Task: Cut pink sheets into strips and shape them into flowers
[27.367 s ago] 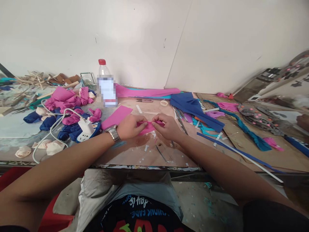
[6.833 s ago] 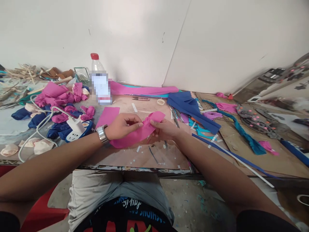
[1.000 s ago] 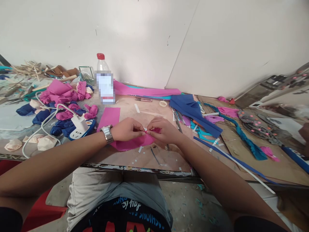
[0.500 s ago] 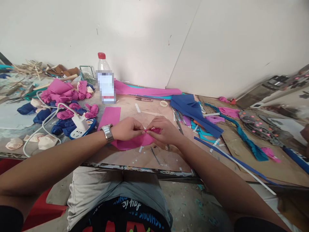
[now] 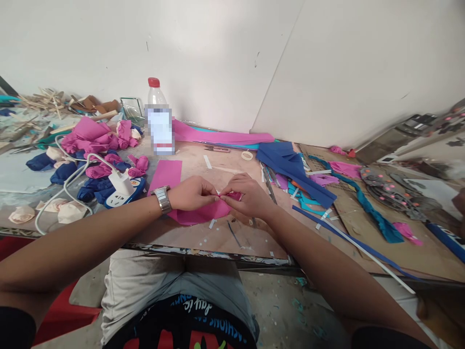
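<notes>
Together, the hands [image 5: 191, 194] [image 5: 249, 196] pinch the pink strip [image 5: 201, 214] directly between them.

Matt, smooth pink paper strip [image 5: 199, 215]

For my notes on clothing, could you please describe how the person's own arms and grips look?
The left arm and right arm are bare below black sleeves. The left grip and right grip wear no gloves. A silver-coloured link-band watch is on the left wrist; no watch shows on the right.
</notes>
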Motion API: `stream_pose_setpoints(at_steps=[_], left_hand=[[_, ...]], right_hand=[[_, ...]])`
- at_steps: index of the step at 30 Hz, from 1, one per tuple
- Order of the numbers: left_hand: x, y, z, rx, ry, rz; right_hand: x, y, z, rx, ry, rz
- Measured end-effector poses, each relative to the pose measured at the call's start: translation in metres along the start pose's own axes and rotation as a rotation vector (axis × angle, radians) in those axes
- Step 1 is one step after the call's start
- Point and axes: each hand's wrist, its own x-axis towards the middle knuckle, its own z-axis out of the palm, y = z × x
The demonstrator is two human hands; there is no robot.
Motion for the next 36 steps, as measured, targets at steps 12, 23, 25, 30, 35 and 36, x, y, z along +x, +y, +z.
stream_pose_setpoints(at_steps=[12, 23, 25, 30, 35, 36], left_hand=[[0.0024, 0.0022, -0.0019, -0.093, 0.017, -0.035], [0.0017, 0.0063, -0.0043, -0.099, 0.026, -0.052], [0.0019, 0.0053, -0.0049, -0.077, 0.026, -0.045], [0.0027, 0.0023, -0.0050, -0.082, 0.022, -0.035], [0.0031, 0.0024, -0.0044, -0.135, 0.022, -0.040], [0.0032, 0.0026, -0.0044, -0.147, 0.026, -0.047]], right_hand=[[0.0010, 0.0002, -0.0004, -0.088, 0.030, -0.075], [0.0012, 0.0003, -0.0009, -0.158, 0.046, -0.137], [0.0014, -0.0009, -0.0015, -0.153, 0.036, -0.131], [0.0020, -0.0029, -0.0025, -0.160, 0.007, -0.114], [0.0027, -0.0034, -0.0028, -0.156, -0.001, -0.116], [0.0026, -0.0033, -0.0029, -0.158, -0.002, -0.119]])
